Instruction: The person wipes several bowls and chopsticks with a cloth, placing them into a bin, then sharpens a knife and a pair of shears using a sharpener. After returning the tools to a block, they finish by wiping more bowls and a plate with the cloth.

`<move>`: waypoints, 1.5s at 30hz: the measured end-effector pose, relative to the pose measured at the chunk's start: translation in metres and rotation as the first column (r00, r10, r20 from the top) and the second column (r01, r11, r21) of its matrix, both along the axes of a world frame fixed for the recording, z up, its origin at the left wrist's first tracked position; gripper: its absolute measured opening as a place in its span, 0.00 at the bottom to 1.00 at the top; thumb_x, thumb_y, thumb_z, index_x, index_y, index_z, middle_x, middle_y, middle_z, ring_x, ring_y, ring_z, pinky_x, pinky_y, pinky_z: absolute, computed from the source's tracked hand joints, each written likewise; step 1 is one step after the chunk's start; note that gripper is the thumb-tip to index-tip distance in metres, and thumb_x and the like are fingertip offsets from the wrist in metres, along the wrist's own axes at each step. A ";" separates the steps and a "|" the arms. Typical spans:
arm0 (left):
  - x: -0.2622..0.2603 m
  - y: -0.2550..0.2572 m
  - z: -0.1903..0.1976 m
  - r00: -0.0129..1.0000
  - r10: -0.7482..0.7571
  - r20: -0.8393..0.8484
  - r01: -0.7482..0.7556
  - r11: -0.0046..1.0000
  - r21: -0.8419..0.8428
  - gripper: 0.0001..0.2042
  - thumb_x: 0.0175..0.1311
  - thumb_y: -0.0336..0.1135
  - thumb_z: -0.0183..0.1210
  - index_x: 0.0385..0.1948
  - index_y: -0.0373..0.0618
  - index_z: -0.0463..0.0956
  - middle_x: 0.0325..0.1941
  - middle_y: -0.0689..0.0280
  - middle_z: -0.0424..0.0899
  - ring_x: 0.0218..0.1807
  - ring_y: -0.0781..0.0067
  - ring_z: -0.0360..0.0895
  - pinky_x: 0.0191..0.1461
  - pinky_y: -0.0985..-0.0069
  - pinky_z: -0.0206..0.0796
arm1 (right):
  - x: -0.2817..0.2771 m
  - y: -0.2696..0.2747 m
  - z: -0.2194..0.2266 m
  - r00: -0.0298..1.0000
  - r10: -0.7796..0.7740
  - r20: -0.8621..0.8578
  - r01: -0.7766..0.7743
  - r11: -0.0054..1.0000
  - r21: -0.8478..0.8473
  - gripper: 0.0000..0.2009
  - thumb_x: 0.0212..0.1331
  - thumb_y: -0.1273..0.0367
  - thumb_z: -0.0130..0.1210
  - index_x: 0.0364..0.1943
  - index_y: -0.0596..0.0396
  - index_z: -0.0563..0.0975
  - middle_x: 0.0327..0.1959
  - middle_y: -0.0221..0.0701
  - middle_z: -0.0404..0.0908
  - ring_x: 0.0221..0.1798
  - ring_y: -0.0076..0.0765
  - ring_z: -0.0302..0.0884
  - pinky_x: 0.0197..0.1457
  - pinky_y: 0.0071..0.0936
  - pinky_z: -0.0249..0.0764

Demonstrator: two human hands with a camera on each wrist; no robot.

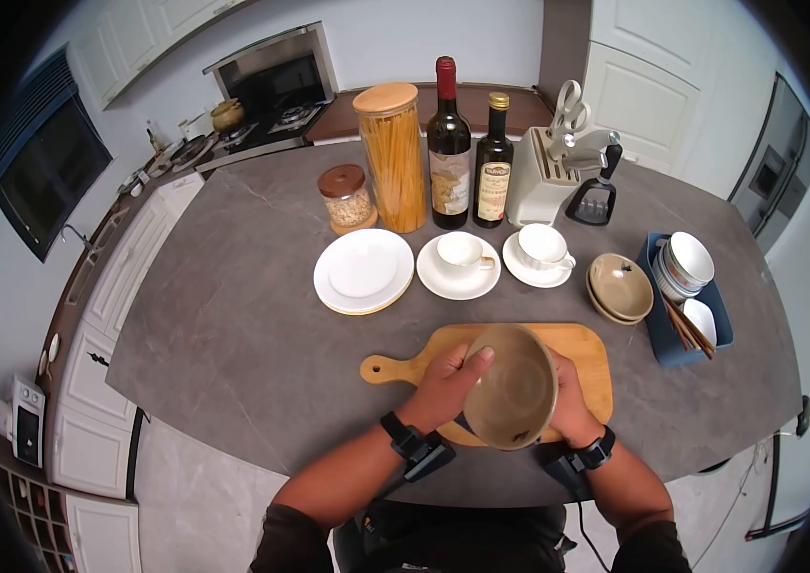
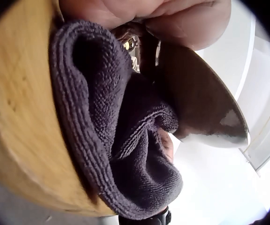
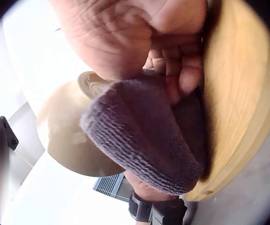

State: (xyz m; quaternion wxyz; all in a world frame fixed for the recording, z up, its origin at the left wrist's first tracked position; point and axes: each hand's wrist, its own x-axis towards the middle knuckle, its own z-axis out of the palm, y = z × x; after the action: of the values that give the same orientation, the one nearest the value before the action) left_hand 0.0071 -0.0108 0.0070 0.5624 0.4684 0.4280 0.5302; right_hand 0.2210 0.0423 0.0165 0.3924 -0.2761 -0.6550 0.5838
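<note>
A beige bowl (image 1: 515, 396) is tilted over the wooden cutting board (image 1: 591, 353), its hollow side turned toward me. My left hand (image 1: 445, 382) grips the bowl from the left, thumb over the rim and against the inner wall. On the other side, my right hand (image 1: 570, 406) is partly hidden behind the bowl. Its curled fingers (image 3: 190, 79) hold a folded dark grey cloth (image 3: 139, 131) at the bowl's underside. From the left wrist, the same cloth (image 2: 97, 108) hangs in folds close to the board, beside the bowl's dark outer wall (image 2: 196, 93).
Two stacked beige bowls (image 1: 620, 286) and a blue bin (image 1: 677, 358) of dishes stand right. White plates (image 1: 364, 271) and two cups on saucers (image 1: 458, 277) line the middle. Behind are a pasta jar (image 1: 391, 162), bottles (image 1: 450, 172) and a knife block (image 1: 538, 186).
</note>
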 end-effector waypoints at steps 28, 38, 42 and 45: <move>0.001 0.007 -0.003 0.793 0.510 -0.333 -0.326 0.818 0.475 0.18 0.86 0.42 0.53 0.46 0.34 0.82 0.48 0.54 0.84 0.47 0.53 0.83 0.54 0.62 0.75 | 0.028 0.016 0.060 0.834 -0.225 0.504 -0.039 0.887 0.460 0.19 0.73 0.64 0.58 0.59 0.65 0.78 0.27 0.41 0.81 0.32 0.43 0.82 0.42 0.41 0.79; -0.009 0.010 -0.013 0.871 0.426 -0.244 -0.320 0.869 0.376 0.14 0.80 0.39 0.62 0.38 0.36 0.83 0.43 0.58 0.83 0.38 0.65 0.81 0.45 0.70 0.74 | 0.104 0.088 0.109 0.776 -0.451 0.441 0.382 0.892 0.241 0.16 0.75 0.69 0.48 0.59 0.65 0.73 0.26 0.31 0.80 0.17 0.24 0.73 0.19 0.25 0.69; -0.009 0.011 -0.013 0.848 0.469 -0.245 -0.334 0.833 0.441 0.10 0.76 0.35 0.66 0.38 0.37 0.83 0.41 0.59 0.83 0.40 0.65 0.82 0.48 0.69 0.74 | 0.130 0.115 0.112 0.731 -0.459 0.505 0.429 0.885 0.183 0.14 0.75 0.69 0.46 0.56 0.65 0.73 0.25 0.33 0.81 0.17 0.25 0.74 0.18 0.25 0.71; -0.009 0.011 -0.016 0.845 0.473 -0.251 -0.340 0.836 0.431 0.09 0.74 0.34 0.67 0.37 0.37 0.82 0.42 0.57 0.84 0.42 0.62 0.83 0.50 0.67 0.75 | 0.140 0.133 0.093 0.678 -0.483 0.554 0.471 0.864 0.177 0.14 0.74 0.69 0.44 0.55 0.64 0.73 0.24 0.32 0.81 0.17 0.25 0.75 0.16 0.25 0.72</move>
State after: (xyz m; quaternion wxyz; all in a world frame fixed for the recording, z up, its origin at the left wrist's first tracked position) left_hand -0.0018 0.0003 -0.0086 0.2516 0.5482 0.5034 0.6187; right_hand 0.3606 0.1757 0.1097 0.3140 -0.5977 -0.6536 0.3419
